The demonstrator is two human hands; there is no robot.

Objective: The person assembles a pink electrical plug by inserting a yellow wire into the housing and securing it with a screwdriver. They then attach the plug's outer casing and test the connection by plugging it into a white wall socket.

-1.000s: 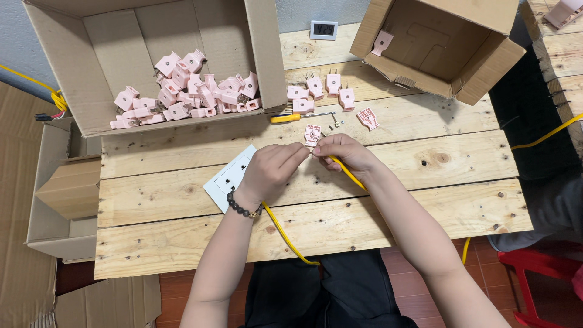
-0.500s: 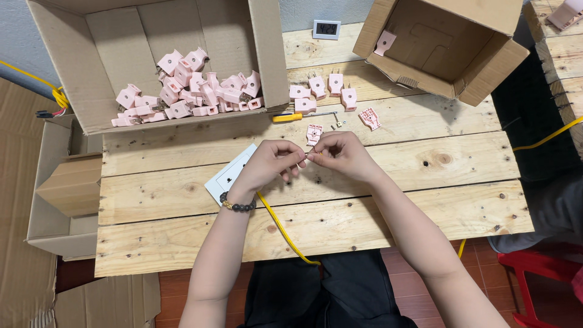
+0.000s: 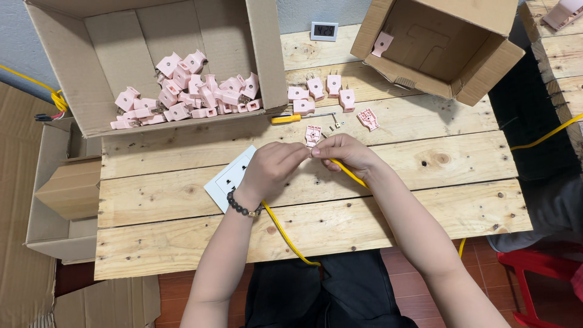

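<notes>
Head view, looking down on a wooden plank bench (image 3: 182, 200). The left hand (image 3: 270, 170) and the right hand (image 3: 346, 155) are meeting fingertip to fingertip over the middle of the bench, both pinching closed on the end of a yellow cable (image 3: 285, 234); what the fingertips are gripping at the cable's tip is too small to tell. The cable is running from the hands back under the left wrist and off the bench's near edge. A white socket plate (image 3: 228, 179) is lying flat just beside the left hand. An open pink plug half (image 3: 313, 134) is resting just beyond the fingertips, with a yellow-handled screwdriver (image 3: 297, 118) and more pink plugs (image 3: 322, 91) farther back. A large cardboard box (image 3: 115, 36) at the far left is holding a heap of pink plug parts (image 3: 188, 91).
</notes>
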